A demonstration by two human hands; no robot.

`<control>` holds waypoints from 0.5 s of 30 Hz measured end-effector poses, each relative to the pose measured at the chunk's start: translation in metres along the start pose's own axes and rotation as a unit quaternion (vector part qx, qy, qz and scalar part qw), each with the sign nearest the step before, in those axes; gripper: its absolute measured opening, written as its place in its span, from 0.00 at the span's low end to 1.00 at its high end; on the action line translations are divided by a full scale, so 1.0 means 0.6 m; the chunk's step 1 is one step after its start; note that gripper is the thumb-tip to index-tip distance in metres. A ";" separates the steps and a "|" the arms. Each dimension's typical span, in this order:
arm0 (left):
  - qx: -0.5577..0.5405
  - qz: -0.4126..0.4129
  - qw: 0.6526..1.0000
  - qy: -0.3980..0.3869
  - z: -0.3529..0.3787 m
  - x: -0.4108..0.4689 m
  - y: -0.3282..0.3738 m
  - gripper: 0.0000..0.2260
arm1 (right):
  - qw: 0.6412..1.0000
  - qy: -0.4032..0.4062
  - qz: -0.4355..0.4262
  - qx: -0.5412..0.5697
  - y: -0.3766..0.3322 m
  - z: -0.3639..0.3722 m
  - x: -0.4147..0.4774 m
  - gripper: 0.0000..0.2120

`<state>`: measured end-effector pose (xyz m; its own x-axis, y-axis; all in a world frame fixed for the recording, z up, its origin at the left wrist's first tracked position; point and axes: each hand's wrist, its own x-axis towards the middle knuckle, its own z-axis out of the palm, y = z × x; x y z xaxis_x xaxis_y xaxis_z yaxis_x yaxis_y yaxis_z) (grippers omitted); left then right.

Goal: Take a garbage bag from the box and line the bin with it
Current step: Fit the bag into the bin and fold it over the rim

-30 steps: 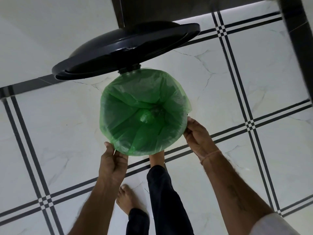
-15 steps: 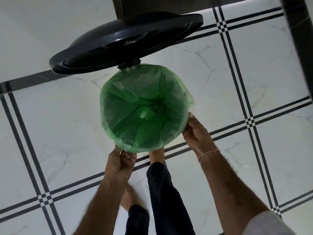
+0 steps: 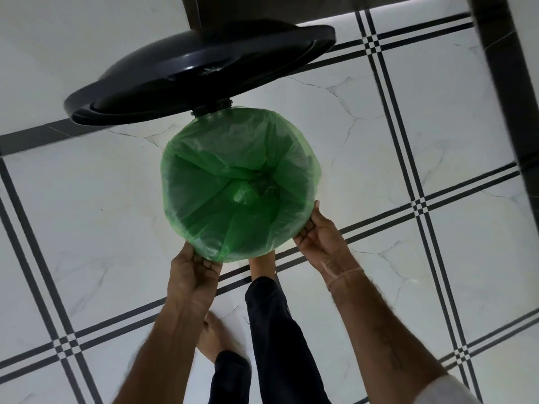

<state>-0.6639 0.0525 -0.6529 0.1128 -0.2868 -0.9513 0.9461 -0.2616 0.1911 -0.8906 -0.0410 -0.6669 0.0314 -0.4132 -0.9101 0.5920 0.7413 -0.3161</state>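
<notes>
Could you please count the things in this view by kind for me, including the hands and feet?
Bag, green: 1
Lid, black: 1
Hands: 2, left hand and right hand, each gripping the bag's rim
Feet, bare: 2
Total: 6

Bag in bin, lid behind it

A: Your bag: thin green plastic film, translucent, creased.
B: And the lid?
A: Black plastic, smooth, slightly glossy. The floor under you is polished, marble-look tile.
</notes>
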 end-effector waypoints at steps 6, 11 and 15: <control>0.023 0.041 0.999 0.025 0.025 -0.005 0.012 0.13 | 1.000 -0.013 -0.009 -0.017 -0.016 0.018 -0.002 0.17; 0.086 0.072 0.992 0.060 0.027 -0.012 0.016 0.07 | 0.997 0.054 -0.011 -0.062 -0.022 0.032 -0.004 0.19; 0.093 0.073 0.989 0.087 0.035 -0.014 0.035 0.09 | 0.990 0.079 -0.028 -0.109 -0.022 0.042 -0.006 0.16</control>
<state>-0.6517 0.0303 -0.6358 0.3105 -0.1751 -0.9343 0.8457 -0.3979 0.3556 -0.8785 -0.0627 -0.6528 -0.1331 -0.3811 -0.9149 0.4008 0.8236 -0.4014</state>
